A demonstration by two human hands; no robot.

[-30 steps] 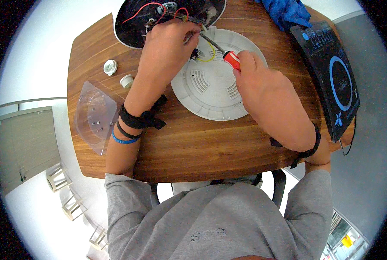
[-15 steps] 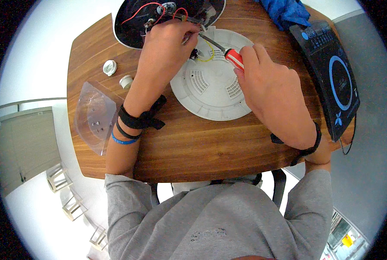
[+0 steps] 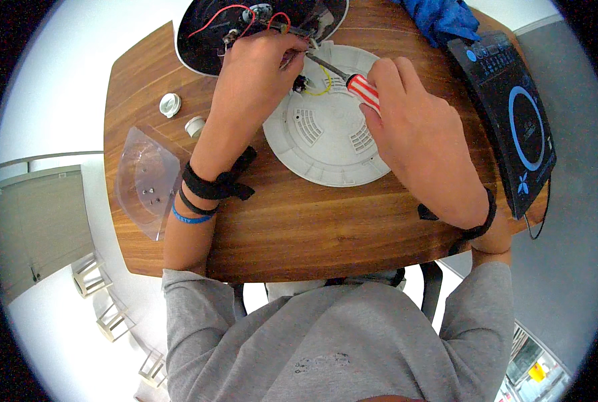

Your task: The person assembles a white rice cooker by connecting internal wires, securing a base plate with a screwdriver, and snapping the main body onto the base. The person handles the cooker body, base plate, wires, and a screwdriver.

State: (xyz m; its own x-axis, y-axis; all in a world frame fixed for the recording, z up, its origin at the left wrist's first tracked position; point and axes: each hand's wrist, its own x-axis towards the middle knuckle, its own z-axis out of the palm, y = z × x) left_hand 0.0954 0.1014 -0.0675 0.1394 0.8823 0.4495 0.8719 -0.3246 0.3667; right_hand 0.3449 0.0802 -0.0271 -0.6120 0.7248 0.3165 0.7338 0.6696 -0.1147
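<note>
Screwdriver work near the far edge of the brown wood-grain table (image 3: 326,234)

Head view. The right hand (image 3: 425,127) grasps the red-and-white striped screwdriver (image 3: 364,92), whose metal shaft slants over the round, pale-grey plastic base (image 3: 336,147) toward the left hand (image 3: 262,67). The left fingertips are pinched beside the black, bowl-shaped housing (image 3: 204,50); what they hold cannot be told. Sound technique would favour an aligned shaft, light steady pressure, fingertips clear of the tip and the thin yellow wire (image 3: 329,82) unstrained.
</note>
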